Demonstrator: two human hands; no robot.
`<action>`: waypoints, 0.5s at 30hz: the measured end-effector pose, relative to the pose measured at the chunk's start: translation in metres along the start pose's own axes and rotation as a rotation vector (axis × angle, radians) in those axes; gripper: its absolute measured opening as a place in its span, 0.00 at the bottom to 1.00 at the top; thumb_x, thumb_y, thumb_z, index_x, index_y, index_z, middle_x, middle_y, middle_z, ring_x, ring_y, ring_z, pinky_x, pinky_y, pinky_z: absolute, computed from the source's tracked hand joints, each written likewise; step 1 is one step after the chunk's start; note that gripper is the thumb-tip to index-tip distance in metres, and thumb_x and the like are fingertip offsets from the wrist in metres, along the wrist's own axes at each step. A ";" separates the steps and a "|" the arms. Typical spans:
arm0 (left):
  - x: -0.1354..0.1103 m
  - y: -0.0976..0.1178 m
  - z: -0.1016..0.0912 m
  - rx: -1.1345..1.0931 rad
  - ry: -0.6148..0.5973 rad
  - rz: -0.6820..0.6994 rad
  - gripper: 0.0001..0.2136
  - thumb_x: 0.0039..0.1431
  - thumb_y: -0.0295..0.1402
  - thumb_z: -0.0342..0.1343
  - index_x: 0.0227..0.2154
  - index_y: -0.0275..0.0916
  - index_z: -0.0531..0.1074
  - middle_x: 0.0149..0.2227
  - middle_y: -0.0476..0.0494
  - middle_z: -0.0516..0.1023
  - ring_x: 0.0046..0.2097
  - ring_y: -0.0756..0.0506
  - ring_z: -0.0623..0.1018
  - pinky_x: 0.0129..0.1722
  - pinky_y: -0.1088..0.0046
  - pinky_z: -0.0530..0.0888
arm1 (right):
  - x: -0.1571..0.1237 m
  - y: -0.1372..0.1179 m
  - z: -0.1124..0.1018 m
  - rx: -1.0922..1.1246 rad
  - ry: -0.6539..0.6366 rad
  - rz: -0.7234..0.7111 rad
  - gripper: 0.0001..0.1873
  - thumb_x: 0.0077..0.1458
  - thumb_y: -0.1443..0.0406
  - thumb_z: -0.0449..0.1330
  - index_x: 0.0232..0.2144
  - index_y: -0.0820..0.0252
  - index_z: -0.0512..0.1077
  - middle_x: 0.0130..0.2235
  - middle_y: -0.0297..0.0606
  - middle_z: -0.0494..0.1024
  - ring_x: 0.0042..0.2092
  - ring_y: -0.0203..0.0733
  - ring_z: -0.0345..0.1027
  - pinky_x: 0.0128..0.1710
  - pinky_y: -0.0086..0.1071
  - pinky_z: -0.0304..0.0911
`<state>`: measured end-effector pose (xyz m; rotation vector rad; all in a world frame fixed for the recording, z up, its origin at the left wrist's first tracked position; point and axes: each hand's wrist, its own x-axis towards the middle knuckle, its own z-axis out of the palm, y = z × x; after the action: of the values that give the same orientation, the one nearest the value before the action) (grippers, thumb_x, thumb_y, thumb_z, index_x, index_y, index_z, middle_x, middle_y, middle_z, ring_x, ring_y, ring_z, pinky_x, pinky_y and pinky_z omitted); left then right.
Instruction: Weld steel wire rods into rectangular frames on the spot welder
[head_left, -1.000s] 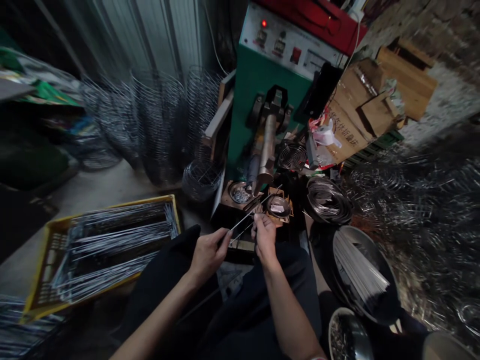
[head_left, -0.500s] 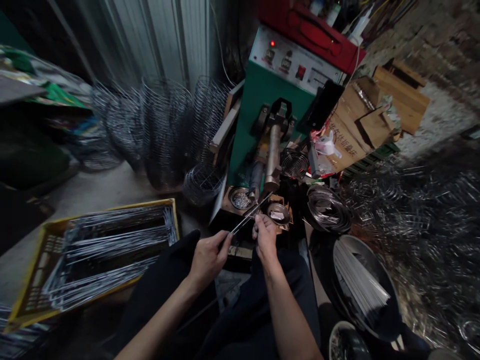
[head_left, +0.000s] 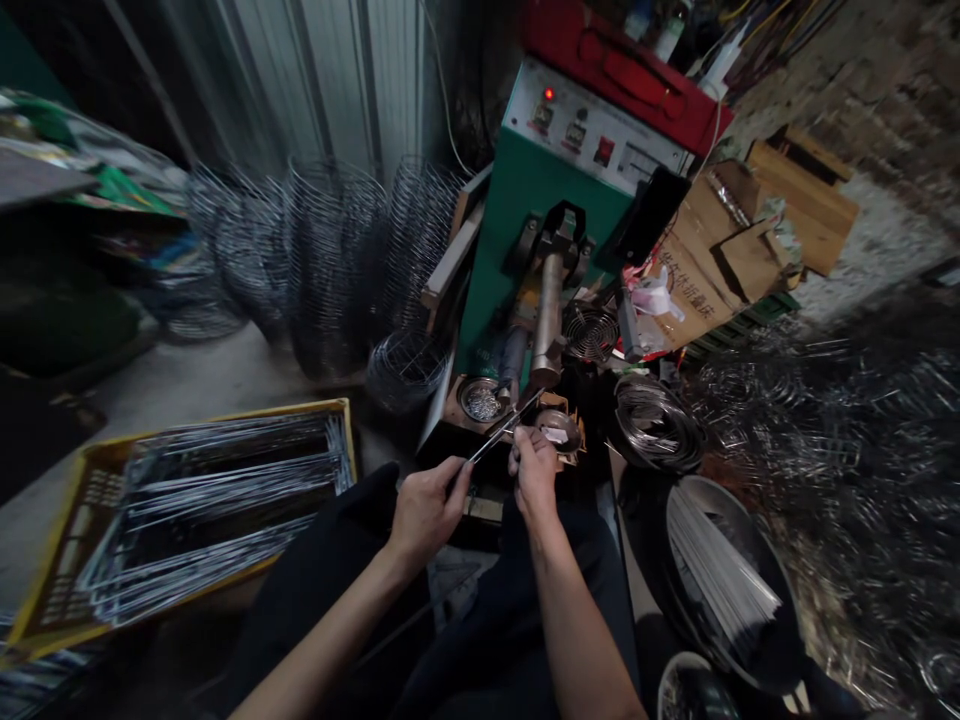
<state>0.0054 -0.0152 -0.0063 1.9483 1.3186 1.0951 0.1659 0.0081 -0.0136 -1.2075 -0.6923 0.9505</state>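
My left hand (head_left: 430, 510) pinches a thin metal wire piece (head_left: 491, 441), which slants up and to the right toward the machine. At its far end it lies by the lower tips of the green machine's two metal arms (head_left: 550, 320); whether it touches them I cannot tell. My right hand (head_left: 535, 470) is closed, fingertips pressed together close beside the wire. What those fingers hold, if anything, is hidden. A round dish of small metal bits (head_left: 481, 399) sits just left of the arm tips, and a metal bowl (head_left: 574, 432) stands just beyond my right hand.
On the left, a yellow crate (head_left: 225, 428) holds bent wire frames. Wire baskets (head_left: 330, 260) stand stacked behind it. To the right are a wire coil (head_left: 660, 420), a black basin (head_left: 780, 640) with straight rods, and a large heap of wire pieces (head_left: 847, 420).
My left hand has shifted slightly to the right and upward with the wire piece. My right hand has hardly moved. The whole view has shifted a little.
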 end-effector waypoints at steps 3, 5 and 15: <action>0.004 -0.001 0.001 0.013 0.001 0.002 0.15 0.66 0.36 0.49 0.24 0.38 0.69 0.19 0.52 0.66 0.20 0.52 0.66 0.25 0.75 0.59 | 0.005 0.000 0.001 0.008 -0.001 -0.004 0.20 0.47 0.50 0.66 0.26 0.60 0.66 0.17 0.21 0.59 0.15 0.25 0.48 0.14 0.22 0.44; 0.007 -0.001 0.001 0.013 0.000 0.000 0.14 0.66 0.36 0.48 0.24 0.38 0.69 0.19 0.52 0.66 0.20 0.51 0.67 0.25 0.75 0.59 | 0.007 -0.001 0.001 0.009 -0.002 -0.007 0.20 0.47 0.50 0.66 0.26 0.59 0.66 0.17 0.21 0.59 0.15 0.24 0.48 0.14 0.22 0.44; 0.012 -0.003 0.002 -0.005 0.004 0.013 0.15 0.66 0.36 0.49 0.25 0.38 0.70 0.19 0.52 0.66 0.20 0.52 0.67 0.25 0.76 0.60 | 0.011 -0.004 0.001 0.014 -0.017 -0.002 0.19 0.47 0.53 0.67 0.26 0.60 0.67 0.17 0.21 0.60 0.15 0.24 0.47 0.15 0.22 0.42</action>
<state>0.0081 -0.0031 -0.0054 1.9546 1.3064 1.1074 0.1707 0.0180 -0.0098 -1.1876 -0.6995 0.9629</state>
